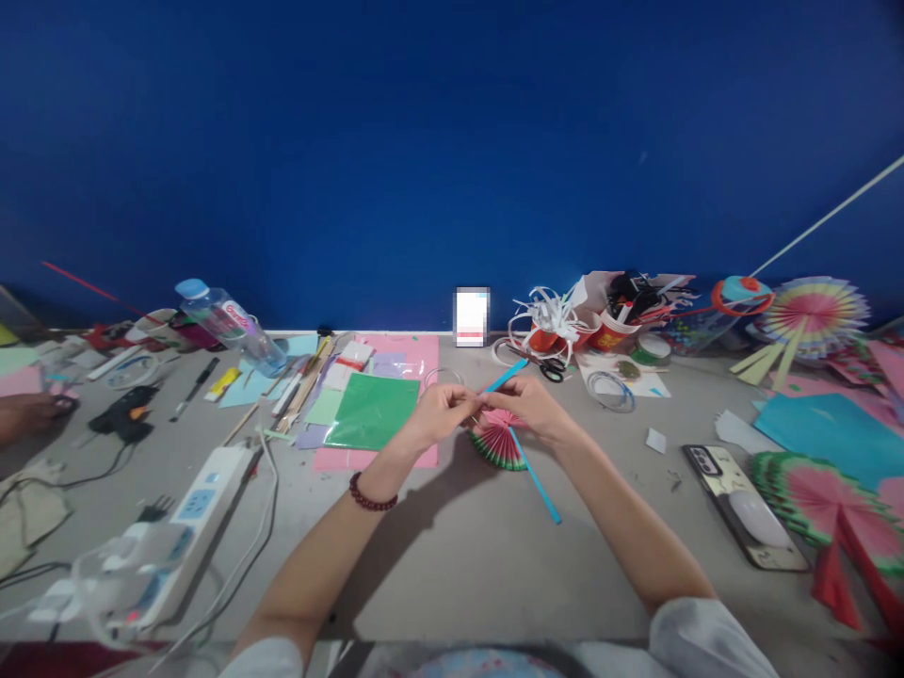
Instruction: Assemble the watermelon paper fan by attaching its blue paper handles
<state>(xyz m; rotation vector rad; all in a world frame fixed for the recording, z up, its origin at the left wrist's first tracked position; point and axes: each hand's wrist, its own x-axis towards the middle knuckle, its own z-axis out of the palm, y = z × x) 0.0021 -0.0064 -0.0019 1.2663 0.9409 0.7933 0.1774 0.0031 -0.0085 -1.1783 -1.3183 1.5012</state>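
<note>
My left hand (446, 414) and my right hand (528, 407) meet fingertip to fingertip above the table, both closed in a pinch. A narrow blue strip (507, 375) sticks out up and to the right from between them. Just below hangs or rests a pleated paper fan (500, 452), pink inside with a green edge like a watermelon slice; its upper part is hidden by my fingers. A lower length of blue strip (538, 485) slants down across the fan towards the table. Exactly how strip and fan meet is covered by my fingertips.
Left lie a green paper pack (374, 412), power strip (201, 513), glue gun (125, 414) and plastic bottle (230, 325). Behind stand cups of strips and tools (614, 330) beside scissors (552, 369). Right are a phone (713, 471) and finished fans (823, 499). Another person's hand (32, 414) is far left.
</note>
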